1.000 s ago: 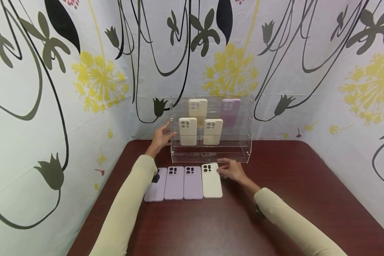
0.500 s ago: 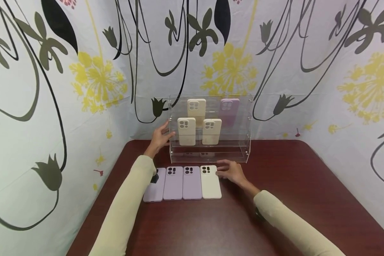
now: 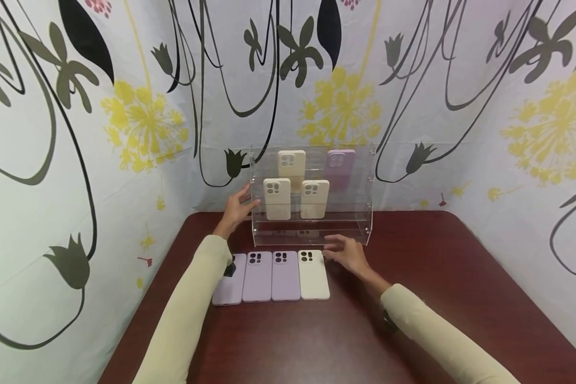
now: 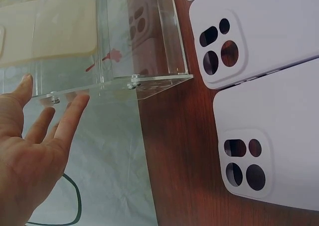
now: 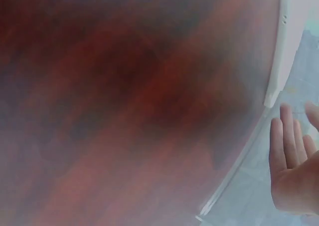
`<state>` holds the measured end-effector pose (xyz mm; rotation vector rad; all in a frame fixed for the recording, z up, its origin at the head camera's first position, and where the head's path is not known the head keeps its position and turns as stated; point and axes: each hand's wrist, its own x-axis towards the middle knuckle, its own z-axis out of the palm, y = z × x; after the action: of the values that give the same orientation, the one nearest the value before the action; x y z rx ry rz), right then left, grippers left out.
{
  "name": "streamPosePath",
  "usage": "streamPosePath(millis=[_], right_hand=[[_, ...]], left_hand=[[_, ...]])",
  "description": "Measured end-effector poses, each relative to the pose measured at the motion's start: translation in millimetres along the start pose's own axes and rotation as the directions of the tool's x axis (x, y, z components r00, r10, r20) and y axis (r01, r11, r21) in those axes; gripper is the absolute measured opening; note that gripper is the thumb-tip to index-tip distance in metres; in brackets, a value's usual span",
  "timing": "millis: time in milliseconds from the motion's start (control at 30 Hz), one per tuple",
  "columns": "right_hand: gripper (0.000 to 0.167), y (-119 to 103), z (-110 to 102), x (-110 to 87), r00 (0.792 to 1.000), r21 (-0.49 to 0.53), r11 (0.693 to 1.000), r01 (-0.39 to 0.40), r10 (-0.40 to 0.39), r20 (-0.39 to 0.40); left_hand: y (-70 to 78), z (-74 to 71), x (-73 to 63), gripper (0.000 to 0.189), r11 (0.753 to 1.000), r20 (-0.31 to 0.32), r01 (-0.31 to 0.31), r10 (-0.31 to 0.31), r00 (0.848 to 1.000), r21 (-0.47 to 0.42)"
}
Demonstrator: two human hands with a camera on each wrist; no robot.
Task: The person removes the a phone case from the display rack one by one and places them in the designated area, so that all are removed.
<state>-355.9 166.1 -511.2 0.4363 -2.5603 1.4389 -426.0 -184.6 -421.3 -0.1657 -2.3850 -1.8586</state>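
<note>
My left hand [image 3: 235,210] rests at the left side of a clear acrylic display stand [image 3: 254,229]. In the left wrist view its straight fingers touch the side panel's outer face, and the thumb lies at the front edge. My right hand [image 3: 348,256] hovers beside the upper right corner of a white phone case [image 3: 314,282], fingers extended and holding nothing. That case lies flat, camera cutouts toward the stand, at the right end of a row. Lilac phone cases [image 3: 286,282] continue the row leftward; the left forearm partly hides the leftmost lilac case [image 3: 229,293].
Inside the stand, two cream cases [image 3: 277,208] lean on a lower tier. Above them stand another cream case [image 3: 291,161] and a purple case [image 3: 341,162]. All rests on a dark red wooden table [image 3: 413,277] against a flower-patterned cloth backdrop [image 3: 461,133].
The white case has shifted slightly toward me and lies straighter, level with the lilac row. My right fingers have come away from its corner. The left hand stays at the stand.
</note>
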Motion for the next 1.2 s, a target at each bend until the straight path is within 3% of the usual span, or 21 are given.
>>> streamPosePath(millis=[200, 667, 867, 1200], right_hand=[[0.039, -11.6, -7.6, 12.8, 0.991, -0.003, 0.995, 0.095, -0.095, -0.096], [0.04, -48.8, -28.1, 63.2, 0.956, 0.0, 0.986, 0.168, -0.163, -0.246], [0.043, -61.4, -32.9, 77.4, 0.948, -0.055, 0.986, 0.155, -0.164, -0.272], [0.052, -72.1, -39.2, 93.7, 0.954, -0.028, 0.984, 0.175, -0.176, -0.243]], left_hand=[[-2.7, -1.4, -2.0, 0.071, 1.0, -0.009, 0.014, -0.014, 1.0, 0.006], [-4.8, -5.3, -3.5, 0.072, 1.0, -0.016, 0.011, -0.011, 1.0, 0.003], [-6.0, -4.3, -2.7, 0.072, 1.0, -0.021, 0.012, -0.012, 1.0, 0.007], [-0.1, -0.8, -0.3, 0.072, 1.0, -0.018, 0.008, -0.008, 1.0, -0.003]])
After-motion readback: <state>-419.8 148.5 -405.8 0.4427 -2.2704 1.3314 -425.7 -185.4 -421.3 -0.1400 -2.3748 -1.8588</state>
